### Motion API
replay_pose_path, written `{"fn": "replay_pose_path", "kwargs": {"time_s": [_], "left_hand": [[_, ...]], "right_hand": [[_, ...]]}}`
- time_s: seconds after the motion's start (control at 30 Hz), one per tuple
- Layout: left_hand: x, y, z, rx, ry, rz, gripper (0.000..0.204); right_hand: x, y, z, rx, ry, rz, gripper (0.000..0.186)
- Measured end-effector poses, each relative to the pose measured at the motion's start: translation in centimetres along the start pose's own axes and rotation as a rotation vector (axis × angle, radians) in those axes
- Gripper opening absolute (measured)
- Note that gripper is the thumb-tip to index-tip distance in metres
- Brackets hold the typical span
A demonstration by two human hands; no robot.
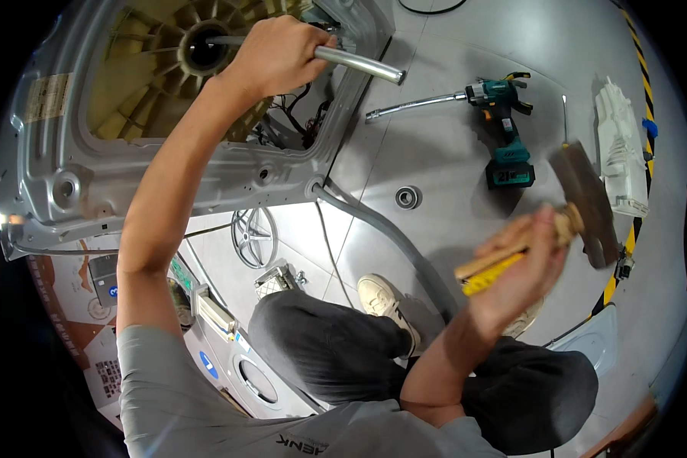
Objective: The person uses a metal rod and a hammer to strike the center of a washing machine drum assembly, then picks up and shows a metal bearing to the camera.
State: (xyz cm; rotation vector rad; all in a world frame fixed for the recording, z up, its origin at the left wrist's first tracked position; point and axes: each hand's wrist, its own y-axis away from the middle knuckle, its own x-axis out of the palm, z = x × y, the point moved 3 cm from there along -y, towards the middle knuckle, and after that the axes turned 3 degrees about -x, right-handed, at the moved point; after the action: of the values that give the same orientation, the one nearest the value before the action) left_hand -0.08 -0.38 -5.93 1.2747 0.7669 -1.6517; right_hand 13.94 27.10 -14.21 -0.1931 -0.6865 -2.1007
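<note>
Cordless drill (504,130) and grey hose (389,237) obstruct the floor.

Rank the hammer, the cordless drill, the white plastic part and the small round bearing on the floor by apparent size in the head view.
1. Hammer, though it is raised near the camera, which inflates it.
2. White plastic part and cordless drill look alike; no ranking between them.
3. Round bearing, clearly smallest.

Drill (504,130) on floor (435,153) right of cabinet (46,175); hammer (580,206) right of drill.
</note>
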Motion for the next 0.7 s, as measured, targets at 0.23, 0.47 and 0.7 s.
{"fn": "replay_pose_path", "kwargs": {"time_s": [0.23,0.47,0.7], "left_hand": [[-0.1,0.1,0.3,-0.098,0.04,-0.012,0.019],[0.1,1.4,1.4,-0.081,0.012,0.079,0.012],[-0.8,0.2,-1.0,-0.121,0.005,0.038,0.012]], "right_hand": [[-1.7,0.2,0.4,0.085,-0.153,-0.051,0.017],[4.8,1.4,-1.2,0.115,-0.064,0.335,0.016],[-1.7,-2.2,0.1,0.07,-0.026,0.061,0.026]]}}
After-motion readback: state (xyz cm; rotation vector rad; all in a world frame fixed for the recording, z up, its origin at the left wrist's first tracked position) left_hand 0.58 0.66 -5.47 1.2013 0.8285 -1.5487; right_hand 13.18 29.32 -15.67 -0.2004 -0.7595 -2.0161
